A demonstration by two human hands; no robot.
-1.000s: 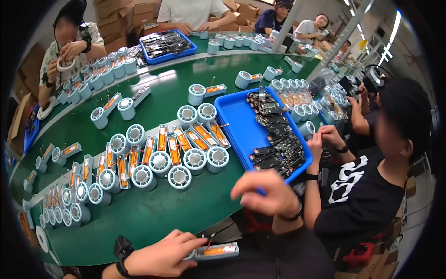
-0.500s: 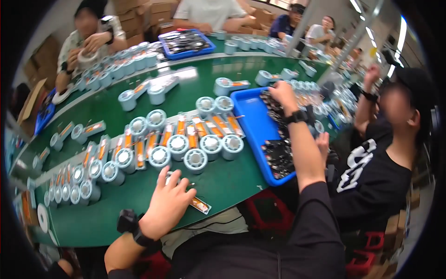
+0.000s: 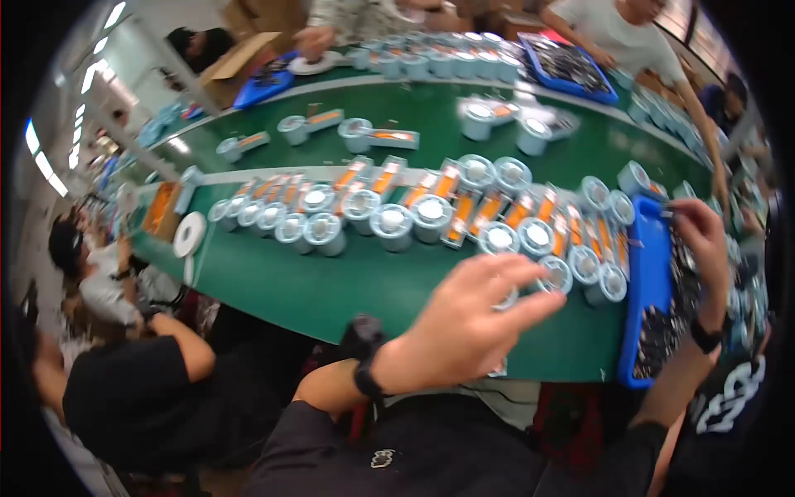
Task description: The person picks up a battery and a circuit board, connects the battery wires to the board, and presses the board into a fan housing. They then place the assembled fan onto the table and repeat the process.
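My left hand (image 3: 472,323) lies spread over the near edge of the green table (image 3: 331,282), a black watch on its wrist. Its fingertips reach a pale blue round spool (image 3: 555,273) at the front of a long row of spools with orange strips (image 3: 464,211). Nothing shows in its grasp. My right hand (image 3: 702,240) hovers over the blue tray (image 3: 642,298) of small dark parts at the right. Its fingers are pinched on a small part near the tray's far end.
More spools stand in groups across the table (image 3: 497,116). A second blue tray (image 3: 571,70) sits at the far side, where other people work. A person in black (image 3: 124,389) sits at my left. A white tape roll (image 3: 189,234) lies near the table's left end.
The view has swung left and tilted. My left hand has slid forward to the front spools. My right hand stays over the blue tray, its fingers now closed.
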